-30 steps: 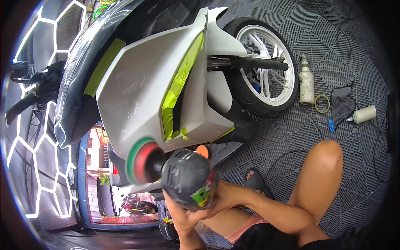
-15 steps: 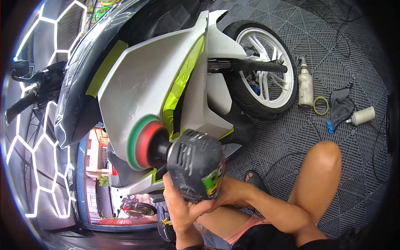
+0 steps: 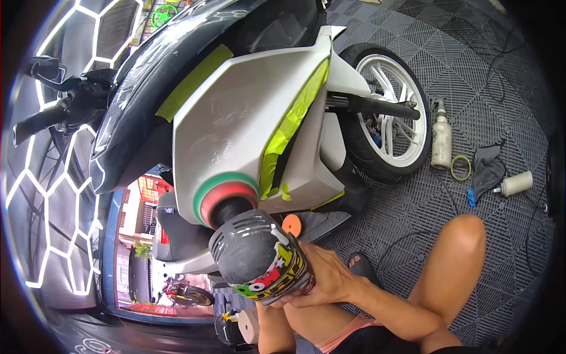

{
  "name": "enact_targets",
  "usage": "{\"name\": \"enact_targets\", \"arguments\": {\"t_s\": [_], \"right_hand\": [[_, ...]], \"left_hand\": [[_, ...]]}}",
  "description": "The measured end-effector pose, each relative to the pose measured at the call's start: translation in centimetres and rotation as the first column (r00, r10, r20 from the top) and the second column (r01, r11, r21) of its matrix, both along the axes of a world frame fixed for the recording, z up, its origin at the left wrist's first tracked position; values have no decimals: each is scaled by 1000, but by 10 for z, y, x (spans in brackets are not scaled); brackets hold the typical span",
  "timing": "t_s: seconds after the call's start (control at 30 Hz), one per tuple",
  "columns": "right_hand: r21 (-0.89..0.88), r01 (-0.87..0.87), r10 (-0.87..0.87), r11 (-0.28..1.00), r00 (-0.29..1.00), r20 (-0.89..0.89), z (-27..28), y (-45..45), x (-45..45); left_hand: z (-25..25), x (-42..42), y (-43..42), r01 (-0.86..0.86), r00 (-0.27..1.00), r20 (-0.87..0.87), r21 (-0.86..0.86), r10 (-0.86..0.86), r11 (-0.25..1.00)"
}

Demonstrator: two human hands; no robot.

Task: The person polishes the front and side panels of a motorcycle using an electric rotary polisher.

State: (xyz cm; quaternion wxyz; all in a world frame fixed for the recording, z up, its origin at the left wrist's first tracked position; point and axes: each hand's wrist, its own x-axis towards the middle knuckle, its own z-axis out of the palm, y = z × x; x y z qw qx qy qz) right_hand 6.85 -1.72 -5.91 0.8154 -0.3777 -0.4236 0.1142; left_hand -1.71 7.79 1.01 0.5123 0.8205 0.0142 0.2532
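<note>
A black polisher [image 3: 242, 239] with colourful stickers is gripped in both my hands below the white scooter panel [image 3: 233, 106]. Its round red-and-green pad [image 3: 203, 197] rests against the panel's lower left part. My right hand [image 3: 330, 274] is wrapped round the tool's right side. Under the tool, my left hand [image 3: 271, 312] holds on as well, its fingers mostly hidden behind the body. Faint whitish smears mark the panel. Yellow-green masking tape [image 3: 298, 115] lines its right edge, and another tape strip [image 3: 194, 82] runs along the upper left.
The scooter's white-rimmed wheel [image 3: 392, 112] is at the right. Beside it on the grey grid floor lie a spray bottle [image 3: 441, 141], a tape roll [image 3: 461, 168], a dark cloth [image 3: 486, 165] and a pale bottle [image 3: 517, 184]. An orange disc [image 3: 292, 225] sits near the tool. Cables cross the floor.
The polisher has turned and its pad sits slightly further right in view, still against the panel. The whole view has shifted, and the orange disc now shows.
</note>
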Motion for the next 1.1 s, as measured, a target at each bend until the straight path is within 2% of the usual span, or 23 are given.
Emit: {"name": "enact_targets", "arguments": {"t_s": [0.07,0.1,0.13,0.2,0.23,0.33,0.37,0.5,0.6,0.63,0.67,0.73,0.77,0.87,0.9,0.93,1.0,1.03,1.1], "right_hand": [[-33,-26,26,999,1000,9,6,-6,2],[-11,10,-10,1000,998,62,5,-6,4],[-83,-61,67,995,995,78,3,-7,4],[-231,-197,224,953,970,94,-4,-11,2],[-223,-215,234,951,970,67,-7,-10,0],[-14,-100,100,995,995,26,-6,-6,7],[-42,-106,106,993,994,-6,-1,-13,10],[-102,-55,63,993,995,73,-2,-14,9],[-157,-102,131,982,974,186,-9,-9,12],[-182,-76,113,980,972,206,-10,-12,14],[-121,-102,114,987,989,94,-8,-14,15],[-5,-146,144,989,981,-129,-3,-14,10],[34,-64,68,997,986,-152,-3,-10,8],[-157,-34,51,987,993,106,5,-21,18],[-228,-61,99,972,982,158,-6,-16,14],[-238,-58,104,969,977,186,-8,-14,14],[-271,-65,135,960,960,247,-11,-11,12],[-283,-70,136,957,966,221,-16,-8,9],[-193,31,5,981,983,185,-17,-4,7]], "left_hand": [[-2,5,-3,16,999,30,-40,-14,999],[-3,1,-10,-55,998,24,-68,57,996],[-5,-5,-15,-124,992,15,-97,126,988],[-13,-18,-5,-112,993,-34,-115,109,987],[-16,-16,-11,-170,985,-55,-141,164,975],[-23,-14,-1,-101,995,-27,-83,99,991],[-24,-14,1,-70,998,0,-97,71,993],[-27,-2,2,83,992,108,-137,-69,987],[-25,10,-9,56,979,205,-211,-12,976],[-23,13,-8,89,983,173,-180,-58,980],[-23,13,-6,118,985,141,-151,-97,981],[-22,-15,-2,-37,998,-66,-325,16,945],[-23,-16,-4,-45,999,-41,-308,34,950],[-23,-3,-15,-51,998,30,-246,61,968],[-24,1,-17,-55,996,50,-221,68,974],[-40,4,-3,121,967,243,-197,-71,973],[-45,2,-2,79,969,246,-200,-28,977],[-43,5,-5,77,966,258,-192,-25,978],[-39,10,-6,75,963,270,-189,-22,979]]}}
